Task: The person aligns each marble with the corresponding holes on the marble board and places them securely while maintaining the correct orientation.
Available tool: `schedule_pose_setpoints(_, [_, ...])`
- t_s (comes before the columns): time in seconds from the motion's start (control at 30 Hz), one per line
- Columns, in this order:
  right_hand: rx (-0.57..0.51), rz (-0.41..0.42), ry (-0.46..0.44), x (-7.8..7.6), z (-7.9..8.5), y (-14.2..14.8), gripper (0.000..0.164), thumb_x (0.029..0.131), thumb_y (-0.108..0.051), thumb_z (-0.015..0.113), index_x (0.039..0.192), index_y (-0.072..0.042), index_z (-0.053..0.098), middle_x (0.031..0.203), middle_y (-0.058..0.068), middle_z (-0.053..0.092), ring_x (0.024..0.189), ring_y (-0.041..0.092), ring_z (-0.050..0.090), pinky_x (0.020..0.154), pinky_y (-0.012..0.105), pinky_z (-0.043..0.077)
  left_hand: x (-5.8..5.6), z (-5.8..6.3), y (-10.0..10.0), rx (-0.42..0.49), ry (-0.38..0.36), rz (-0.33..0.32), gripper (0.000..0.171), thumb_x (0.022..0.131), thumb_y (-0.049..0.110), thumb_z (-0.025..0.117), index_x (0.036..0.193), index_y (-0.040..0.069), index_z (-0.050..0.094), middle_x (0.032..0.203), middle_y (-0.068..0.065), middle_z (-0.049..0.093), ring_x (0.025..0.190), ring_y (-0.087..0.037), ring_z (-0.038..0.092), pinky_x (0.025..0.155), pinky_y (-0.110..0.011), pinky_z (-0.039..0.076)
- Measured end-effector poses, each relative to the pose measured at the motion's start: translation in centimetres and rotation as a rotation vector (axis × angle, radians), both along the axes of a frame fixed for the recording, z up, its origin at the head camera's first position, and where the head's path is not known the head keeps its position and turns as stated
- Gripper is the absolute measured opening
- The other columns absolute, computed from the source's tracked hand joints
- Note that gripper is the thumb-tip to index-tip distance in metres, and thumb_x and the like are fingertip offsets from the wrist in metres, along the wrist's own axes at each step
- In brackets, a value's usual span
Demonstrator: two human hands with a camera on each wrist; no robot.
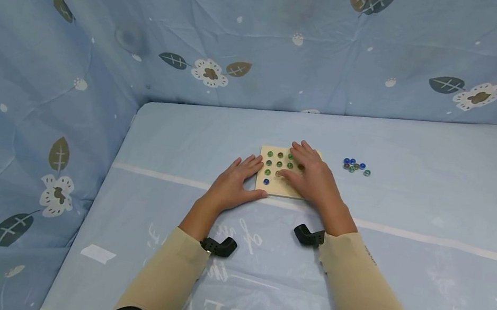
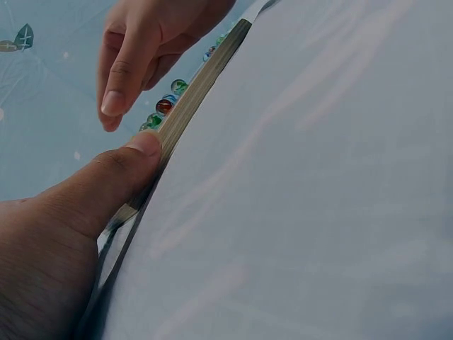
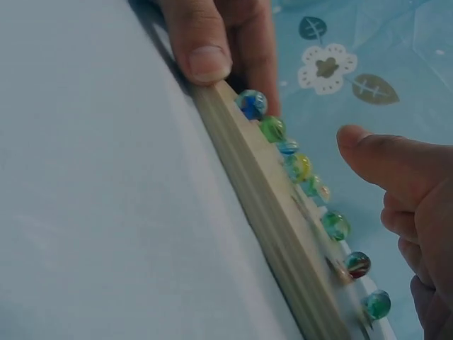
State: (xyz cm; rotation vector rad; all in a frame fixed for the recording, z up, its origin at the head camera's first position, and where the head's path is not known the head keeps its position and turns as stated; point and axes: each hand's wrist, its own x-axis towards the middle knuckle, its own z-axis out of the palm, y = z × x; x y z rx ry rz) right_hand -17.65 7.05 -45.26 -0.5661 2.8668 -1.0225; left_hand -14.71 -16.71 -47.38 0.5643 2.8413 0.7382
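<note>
A pale wooden board [image 1: 279,189] lies flat on the table, with rows of glass marbles [image 1: 279,164] on its top, mostly green, some brown and a blue one at the near left. Along the board's left side rests my left hand [image 1: 236,185], fingers extended; its thumb [image 2: 145,145] presses the near edge by the corner. Over the right part of the board is my right hand [image 1: 312,178], thumb and fingers apart. No marble shows in its grasp in either wrist view. This hand hides part of the board's right side from the head view.
Right of the board, a loose cluster of blue, green and brownish marbles [image 1: 355,165] lies on the cloth-covered table [image 1: 416,191]. A pale strip [image 1: 433,241] runs across the cloth in front of the board. Patterned blue curtains [image 1: 266,34] stand behind and at the left.
</note>
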Motion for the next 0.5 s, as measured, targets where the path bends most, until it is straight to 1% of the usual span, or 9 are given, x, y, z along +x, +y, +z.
schedule_pose_setpoints(0.2, [-0.008,-0.08,-0.018,-0.3,0.3,1.2,0.073,0.091,-0.046,0.068,0.149,-0.009,0.044,0.159,0.002,0.035,0.151,0.022,0.022,0.123,0.051,0.022,0.0,-0.1,0.0,0.014,0.0,0.006,0.087,0.085,0.057,0.07,0.154,0.017,0.035,0.162,0.009,0.025,0.152,-0.01,0.016,0.127,-0.034,0.008])
schedule_pose_setpoints(0.43, [-0.052,-0.167,-0.066,-0.8,0.8,3.3,0.073,0.093,-0.046,0.065,0.15,-0.008,0.042,0.16,0.004,0.034,0.152,0.023,0.02,0.122,0.055,0.02,0.1,-0.1,0.0,0.013,0.004,0.01,0.087,0.085,0.057,0.07,0.154,0.018,0.034,0.162,0.01,0.025,0.152,-0.01,0.016,0.127,-0.034,0.008])
schedule_pose_setpoints(0.5, [-0.069,-0.192,-0.059,-1.0,0.7,4.0,0.072,0.093,-0.045,0.066,0.149,-0.007,0.043,0.159,0.005,0.035,0.151,0.023,0.021,0.122,0.055,0.021,0.1,-0.1,0.0,0.016,0.008,0.007,0.087,0.085,0.056,0.071,0.154,0.017,0.034,0.162,0.009,0.025,0.152,-0.01,0.016,0.127,-0.034,0.008])
